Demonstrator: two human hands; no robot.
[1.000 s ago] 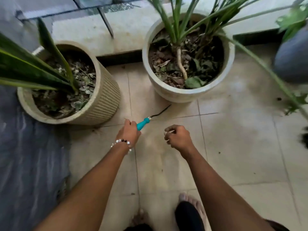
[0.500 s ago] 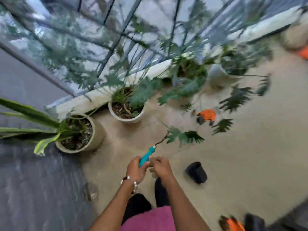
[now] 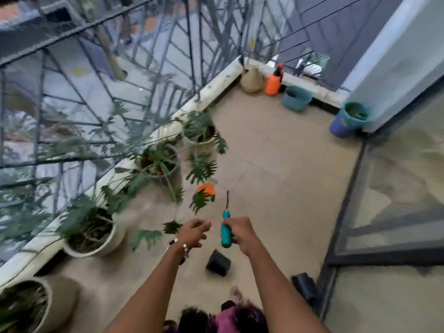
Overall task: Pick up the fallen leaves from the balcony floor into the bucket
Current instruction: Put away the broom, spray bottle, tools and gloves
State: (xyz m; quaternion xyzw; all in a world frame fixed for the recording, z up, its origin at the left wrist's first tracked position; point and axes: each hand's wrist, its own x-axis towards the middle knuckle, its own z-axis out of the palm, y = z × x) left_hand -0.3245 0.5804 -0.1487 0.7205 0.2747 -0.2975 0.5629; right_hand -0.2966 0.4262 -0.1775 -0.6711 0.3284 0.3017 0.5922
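Since half a second ago the teal-handled tool point(image 3: 225, 233) has passed from the left hand point(image 3: 193, 233) to the right hand point(image 3: 241, 234), which grips it prongs-forward, probably for carrying. Left fingers are loosely curled; whether they hold anything I cannot tell. Well beyond both hands, by the wall corner, stands the bucket point(image 3: 349, 119). No fallen leaves show clearly on the balcony floor point(image 3: 276, 159).

- Both forearms are bare from the lower frame edge to the wrists, with no sleeves in view.
- The left hand point(image 3: 193, 233) has a beaded bracelet point(image 3: 179, 246) at the wrist, with dark and white beads strung in a loop.
- The right hand point(image 3: 240, 233) and its wrist are bare.
- A blurred magenta garment point(image 3: 228, 319) shows at the bottom edge, possibly a skirt or shorts.
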